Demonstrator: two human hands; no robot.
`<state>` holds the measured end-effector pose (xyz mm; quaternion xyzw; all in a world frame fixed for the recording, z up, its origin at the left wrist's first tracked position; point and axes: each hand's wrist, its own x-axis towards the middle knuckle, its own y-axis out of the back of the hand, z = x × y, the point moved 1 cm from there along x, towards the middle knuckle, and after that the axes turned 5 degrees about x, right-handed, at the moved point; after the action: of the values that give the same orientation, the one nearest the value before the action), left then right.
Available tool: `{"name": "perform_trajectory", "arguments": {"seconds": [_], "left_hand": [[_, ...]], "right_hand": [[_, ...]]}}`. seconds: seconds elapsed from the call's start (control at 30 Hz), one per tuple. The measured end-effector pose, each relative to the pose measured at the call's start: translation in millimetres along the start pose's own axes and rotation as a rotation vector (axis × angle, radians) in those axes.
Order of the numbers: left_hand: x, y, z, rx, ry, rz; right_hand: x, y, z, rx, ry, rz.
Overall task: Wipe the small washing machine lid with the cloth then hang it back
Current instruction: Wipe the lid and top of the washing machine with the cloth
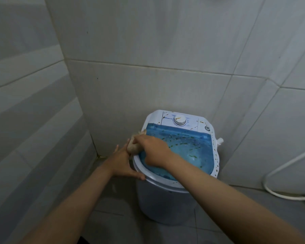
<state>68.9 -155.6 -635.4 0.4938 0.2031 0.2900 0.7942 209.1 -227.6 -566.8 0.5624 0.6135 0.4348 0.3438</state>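
Observation:
A small white washing machine (165, 203) stands on the floor against the tiled wall. Its translucent blue lid (188, 147) is closed and speckled with green and brown bits. My right hand (152, 149) is shut on a bunched beige cloth (132, 147) and presses it onto the lid's left edge. My left hand (122, 163) lies flat against the machine's left rim, fingers spread, holding nothing. A white dial (179, 120) sits on the control panel behind the lid.
Grey tiled walls close in on the left and behind, meeting in a corner (95, 152). A white hose (278, 175) loops down the wall and along the floor at right. A small white spout (220, 141) sticks out of the machine's right side.

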Motion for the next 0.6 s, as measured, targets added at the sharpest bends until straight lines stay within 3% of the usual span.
{"name": "perform_trajectory", "arguments": {"seconds": [0.33,0.6], "left_hand": [[0.7,0.9,4.8,0.045,0.022,-0.062],[-3.7,12.1,12.4,0.086,0.065,-0.092]], "right_hand": [[-56.0,-14.1,2.7,0.107,0.086,0.024],[-102.0,-4.7,16.4,0.053,0.124,0.008]]}}
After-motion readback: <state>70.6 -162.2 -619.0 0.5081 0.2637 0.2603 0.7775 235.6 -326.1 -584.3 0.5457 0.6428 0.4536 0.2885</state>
